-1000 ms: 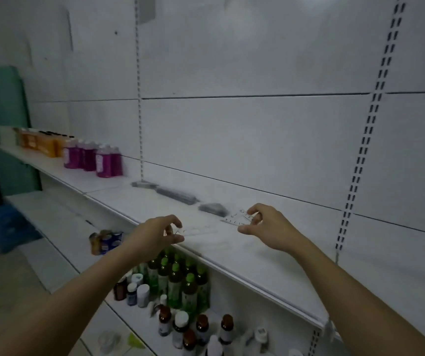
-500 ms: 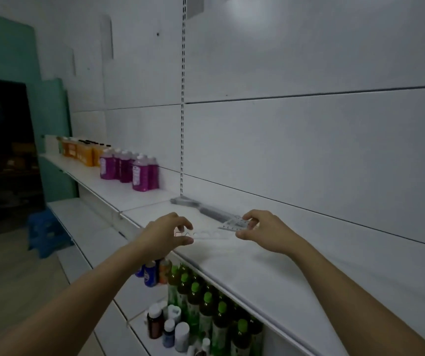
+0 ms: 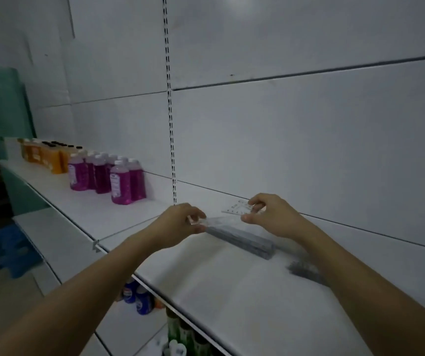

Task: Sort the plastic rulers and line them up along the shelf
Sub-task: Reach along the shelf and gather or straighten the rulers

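Both arms reach forward, left hand (image 3: 180,222) and right hand (image 3: 270,214) pinching.

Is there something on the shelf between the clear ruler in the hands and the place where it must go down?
Nothing visible blocks it. The clear ruler, held by the left hand and right hand, hangs just above the gray stack of rulers on the shelf.

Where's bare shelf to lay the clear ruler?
Bare: between the purple bottles and the left hand, and the near shelf strip in front of the grey ruler stack. Crowded: along the back panel, with that stack and a second pile.
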`<state>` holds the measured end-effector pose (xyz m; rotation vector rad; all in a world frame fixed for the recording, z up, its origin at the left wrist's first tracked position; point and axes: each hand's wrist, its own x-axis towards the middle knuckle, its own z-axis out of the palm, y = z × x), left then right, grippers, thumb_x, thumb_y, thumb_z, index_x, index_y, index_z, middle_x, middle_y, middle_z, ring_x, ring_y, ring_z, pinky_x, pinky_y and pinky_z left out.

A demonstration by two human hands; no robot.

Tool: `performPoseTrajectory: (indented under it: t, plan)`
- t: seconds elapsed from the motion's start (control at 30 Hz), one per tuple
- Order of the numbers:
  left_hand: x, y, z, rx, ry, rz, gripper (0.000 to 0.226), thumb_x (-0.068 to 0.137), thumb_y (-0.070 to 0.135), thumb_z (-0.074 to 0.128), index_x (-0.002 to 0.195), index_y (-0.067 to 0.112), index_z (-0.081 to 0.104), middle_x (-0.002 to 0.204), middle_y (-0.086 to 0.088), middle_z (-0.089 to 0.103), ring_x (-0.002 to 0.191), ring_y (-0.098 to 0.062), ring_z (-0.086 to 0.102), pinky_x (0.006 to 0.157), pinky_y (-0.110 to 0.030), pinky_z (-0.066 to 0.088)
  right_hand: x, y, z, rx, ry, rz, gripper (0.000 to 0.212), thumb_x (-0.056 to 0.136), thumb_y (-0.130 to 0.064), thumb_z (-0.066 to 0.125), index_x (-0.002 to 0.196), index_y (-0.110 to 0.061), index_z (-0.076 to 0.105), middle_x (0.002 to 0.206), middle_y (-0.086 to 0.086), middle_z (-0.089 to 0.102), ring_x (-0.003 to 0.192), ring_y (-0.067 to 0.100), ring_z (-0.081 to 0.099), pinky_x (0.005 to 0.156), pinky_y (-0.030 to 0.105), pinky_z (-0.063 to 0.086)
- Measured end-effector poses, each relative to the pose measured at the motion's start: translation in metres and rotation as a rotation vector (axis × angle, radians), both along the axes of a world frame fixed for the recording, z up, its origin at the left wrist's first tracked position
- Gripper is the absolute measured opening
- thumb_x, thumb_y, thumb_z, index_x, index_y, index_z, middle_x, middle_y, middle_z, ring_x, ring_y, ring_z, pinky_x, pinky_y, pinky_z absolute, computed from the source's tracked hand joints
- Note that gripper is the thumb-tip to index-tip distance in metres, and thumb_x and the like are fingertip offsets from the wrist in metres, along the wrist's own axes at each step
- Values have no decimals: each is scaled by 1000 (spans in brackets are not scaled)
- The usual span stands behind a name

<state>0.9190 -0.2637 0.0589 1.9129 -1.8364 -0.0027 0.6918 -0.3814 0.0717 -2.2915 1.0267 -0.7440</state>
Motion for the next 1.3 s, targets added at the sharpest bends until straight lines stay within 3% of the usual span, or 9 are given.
performPoseTrajectory:
  t: [0.13,0.23,0.4,0.57,0.8,1.03,1.3]
  plan:
    - [17,-48,-5,31,1,-109,30,86,37,68,114,28,65,104,9,57,91,-9,57,84,-25,47,4,-16,0,-12,20,-91,50,81,-43,74,121,-17,59,109,-4,62,96,11,59,79,24,44]
    - [25,-88,-16,64,-11,-228,32,83,37,71,113,26,66,108,5,58,91,-11,57,81,-24,44,3,-24,-3,-4,-2,-178,45,82,-39,74,118,-16,60,106,-2,62,95,10,60,75,16,44]
    - [27,-138,-32,122,-106,-453,33,86,36,68,115,22,68,111,2,59,96,-14,57,86,-26,46,7,-22,-8,72,18,-294,41,80,-33,77,113,-13,63,100,0,63,84,11,63,82,27,53]
    - [24,-167,-43,130,-139,-623,30,87,33,67,113,19,70,113,0,61,97,-16,57,87,-26,46,16,-12,-17,46,32,-453,39,80,-38,77,111,-20,64,100,-7,61,84,3,60,69,13,46]
    - [20,-187,-52,163,-97,-776,32,88,33,66,118,23,68,116,1,63,93,-11,55,86,-22,43,24,-4,-21,45,46,-564,40,79,-38,76,113,-22,64,101,-8,62,82,0,58,66,8,40]
    - [22,-174,-42,197,-29,-687,51,83,47,68,129,26,59,118,5,61,100,-12,55,94,-31,48,36,-6,-23,35,5,-523,45,79,-41,76,118,-22,63,103,-10,61,87,1,58,72,13,41]
    - [85,-116,-61,30,55,-577,22,92,42,57,111,35,65,113,14,63,104,-4,56,95,-34,47,73,-12,-39,68,-100,-399,44,81,-37,75,119,-21,61,104,-10,60,89,0,56,71,12,40]
